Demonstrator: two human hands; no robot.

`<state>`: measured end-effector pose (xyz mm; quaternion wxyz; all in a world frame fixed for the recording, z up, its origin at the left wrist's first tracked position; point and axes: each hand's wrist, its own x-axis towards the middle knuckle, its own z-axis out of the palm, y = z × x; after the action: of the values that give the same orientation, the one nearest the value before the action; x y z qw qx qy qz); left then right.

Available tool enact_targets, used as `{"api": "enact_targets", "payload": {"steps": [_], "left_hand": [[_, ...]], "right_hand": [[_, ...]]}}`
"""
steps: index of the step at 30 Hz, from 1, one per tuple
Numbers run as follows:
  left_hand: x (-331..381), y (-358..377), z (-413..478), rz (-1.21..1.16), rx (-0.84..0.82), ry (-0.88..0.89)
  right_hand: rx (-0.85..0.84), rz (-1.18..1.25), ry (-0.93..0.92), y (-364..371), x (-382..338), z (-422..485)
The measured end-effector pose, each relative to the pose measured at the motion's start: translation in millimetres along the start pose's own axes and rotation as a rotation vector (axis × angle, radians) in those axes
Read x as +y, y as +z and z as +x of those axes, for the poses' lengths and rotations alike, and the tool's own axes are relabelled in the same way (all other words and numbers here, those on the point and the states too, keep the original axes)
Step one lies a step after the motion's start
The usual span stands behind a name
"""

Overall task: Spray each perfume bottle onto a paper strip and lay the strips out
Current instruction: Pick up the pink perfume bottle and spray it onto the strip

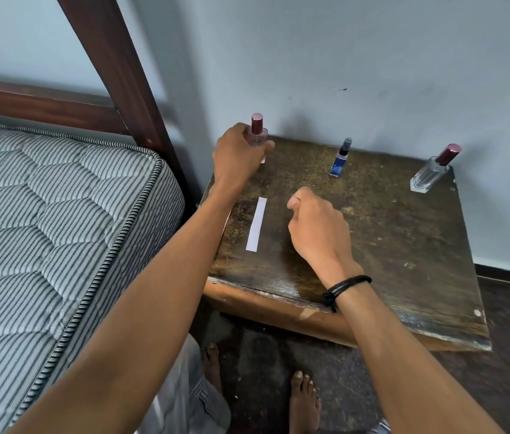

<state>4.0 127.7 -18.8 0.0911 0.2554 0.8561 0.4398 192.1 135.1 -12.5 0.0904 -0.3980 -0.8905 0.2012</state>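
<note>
My left hand (238, 153) grips a clear perfume bottle with a dark red cap (257, 126), upright at the back left corner of a worn wooden table (403, 245). One white paper strip (256, 223) lies flat on the table in front of that bottle. My right hand (316, 227) hovers over the table just right of the strip, fingers loosely curled, holding nothing. A small blue spray bottle (339, 159) stands at the back middle. A second clear bottle with a dark red cap (433, 170) stands at the back right corner.
A bed with a striped quilted mattress (44, 230) and a dark wooden bedpost (116, 67) borders the table's left side. A pale wall (372, 57) is right behind the bottles. My bare feet (303, 399) stand on the dark floor in front of the table.
</note>
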Motion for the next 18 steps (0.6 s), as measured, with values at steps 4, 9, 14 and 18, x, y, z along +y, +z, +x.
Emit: {"api": "enact_targets", "payload": {"steps": [4,9,14,18], "left_hand": [[1.3,-14.6,-4.0,-0.035,-0.001,-0.004],[3.8,-43.2,-33.3,-0.198,-0.037,-0.004],[-5.9,-57.6,-74.1,-0.301,-0.159,0.016],[-9.5,-60.3,-89.6,-0.366,-0.148,0.007]], "right_hand": [[-0.018,0.063,-0.034,0.7,0.6,-0.4],[0.1,0.111,-0.113,6.8,2.1,4.1],[0.209,0.458,-0.112,4.5,-4.4,6.0],[0.08,0.793,-0.055,-0.5,-6.0,9.6]]}}
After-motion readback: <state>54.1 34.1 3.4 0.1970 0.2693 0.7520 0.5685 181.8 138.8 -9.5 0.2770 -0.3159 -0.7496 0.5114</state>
